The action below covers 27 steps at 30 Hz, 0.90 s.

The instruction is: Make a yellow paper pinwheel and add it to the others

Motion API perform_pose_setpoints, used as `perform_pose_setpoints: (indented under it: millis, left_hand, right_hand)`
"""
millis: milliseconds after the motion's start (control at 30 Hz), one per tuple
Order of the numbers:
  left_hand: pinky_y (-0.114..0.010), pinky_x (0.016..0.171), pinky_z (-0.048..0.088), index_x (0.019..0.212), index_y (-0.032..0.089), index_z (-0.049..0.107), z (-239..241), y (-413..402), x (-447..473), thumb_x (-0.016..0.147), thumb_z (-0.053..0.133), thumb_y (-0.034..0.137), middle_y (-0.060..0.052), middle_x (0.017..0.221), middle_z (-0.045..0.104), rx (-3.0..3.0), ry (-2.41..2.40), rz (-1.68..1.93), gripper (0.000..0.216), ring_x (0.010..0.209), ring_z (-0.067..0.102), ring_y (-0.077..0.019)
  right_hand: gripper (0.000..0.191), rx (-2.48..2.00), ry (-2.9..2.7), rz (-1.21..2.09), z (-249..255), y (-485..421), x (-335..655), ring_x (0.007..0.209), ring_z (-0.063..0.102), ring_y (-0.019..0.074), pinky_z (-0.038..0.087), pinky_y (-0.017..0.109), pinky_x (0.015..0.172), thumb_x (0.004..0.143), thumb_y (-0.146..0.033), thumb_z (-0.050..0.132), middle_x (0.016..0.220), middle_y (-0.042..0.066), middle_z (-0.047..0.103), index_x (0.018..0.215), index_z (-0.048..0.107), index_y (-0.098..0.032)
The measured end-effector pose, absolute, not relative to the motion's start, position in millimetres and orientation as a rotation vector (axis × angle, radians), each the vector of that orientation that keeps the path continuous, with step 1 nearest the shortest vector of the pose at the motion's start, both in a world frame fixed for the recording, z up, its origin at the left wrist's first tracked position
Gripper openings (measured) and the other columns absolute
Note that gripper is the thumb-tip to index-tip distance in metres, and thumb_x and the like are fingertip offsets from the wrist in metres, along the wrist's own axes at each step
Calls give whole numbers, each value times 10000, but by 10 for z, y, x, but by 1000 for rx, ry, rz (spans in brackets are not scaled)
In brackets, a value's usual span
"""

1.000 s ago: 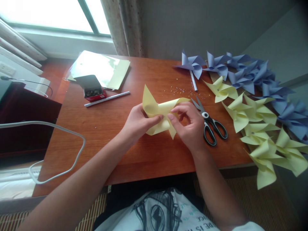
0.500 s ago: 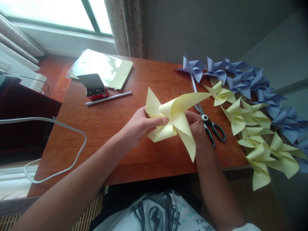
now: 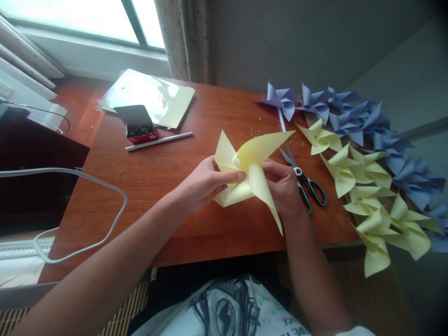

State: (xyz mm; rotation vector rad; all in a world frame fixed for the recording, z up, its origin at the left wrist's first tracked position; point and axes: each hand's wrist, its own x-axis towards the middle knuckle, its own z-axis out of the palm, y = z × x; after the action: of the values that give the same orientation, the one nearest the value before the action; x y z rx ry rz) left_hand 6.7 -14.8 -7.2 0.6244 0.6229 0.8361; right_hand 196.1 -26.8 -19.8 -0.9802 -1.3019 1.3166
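Note:
A yellow paper pinwheel (image 3: 257,179) is held up over the middle of the table, its curled blades spread out. My left hand (image 3: 206,179) grips it from the left, the thumb pressed near its centre and the other fingers behind the paper. On the other side, my right hand (image 3: 282,184) is closed on the right-hand blades, its fingertips partly hidden behind them. Just right of that hand lie scissors (image 3: 304,179) with black and white handles, their blades slightly apart.
Several yellow pinwheels (image 3: 371,210) and purple-blue pinwheels (image 3: 353,116) crowd the table's right side. At the back left are a small open box (image 3: 142,133), a white paper stick (image 3: 159,141) and paper sheets in clear plastic (image 3: 147,95). A white cable (image 3: 121,210) loops over the left edge.
My right hand has shifted slightly left and up towards the pinwheel's centre, and the upper and right blades have bent inward. My left hand keeps its grip.

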Motion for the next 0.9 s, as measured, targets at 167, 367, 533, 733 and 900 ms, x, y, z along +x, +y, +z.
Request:
perform_pose_setpoints:
  millis: [167, 367, 533, 733, 900]
  left_hand:
    - [-191, 658, 583, 975, 111, 782, -62, -138, 83, 672, 825, 32, -54, 858, 798, 611, 592, 843, 316, 684, 724, -138]
    - [-189, 645, 591, 970, 111, 783, -69, -132, 72, 694, 817, 39, -57, 862, 800, 596, 562, 824, 288, 660, 715, -126]
    - [-239, 714, 617, 1028, 114, 779, -63, -133, 57, 721, 822, 88, -74, 883, 803, 614, 569, 784, 311, 734, 741, -169]
    - [-228, 674, 612, 1009, 95, 785, -53, -132, 50, 743, 805, 108, -81, 857, 800, 602, 578, 774, 267, 718, 734, -165]
    - [-202, 673, 603, 999, 96, 791, -64, -131, 51, 743, 803, 93, -68, 828, 800, 592, 518, 769, 256, 700, 724, -147]
  right_hand:
    - [99, -957, -1355, 1278, -179, -263, 1948, 800, 664, 166, 558, 280, 696, 782, -300, 828, 851, 11, 710, 864, 800, -252]
    - [89, -938, -1378, 1263, -195, -265, 1952, 796, 661, 164, 541, 273, 682, 788, -290, 827, 854, 6, 720, 869, 795, -271]
    - [117, -989, -1351, 1262, -223, -276, 1968, 728, 630, 169, 524, 283, 626, 731, -324, 868, 775, -5, 681, 807, 788, -284]
    - [130, -970, -1299, 1265, -197, -300, 1930, 688, 611, 148, 496, 262, 605, 717, -266, 877, 736, -18, 655, 826, 811, -290]
    - [141, -949, -1320, 1224, -243, -305, 1940, 761, 654, 169, 556, 290, 678, 766, -250, 837, 827, -5, 700, 883, 817, -325]
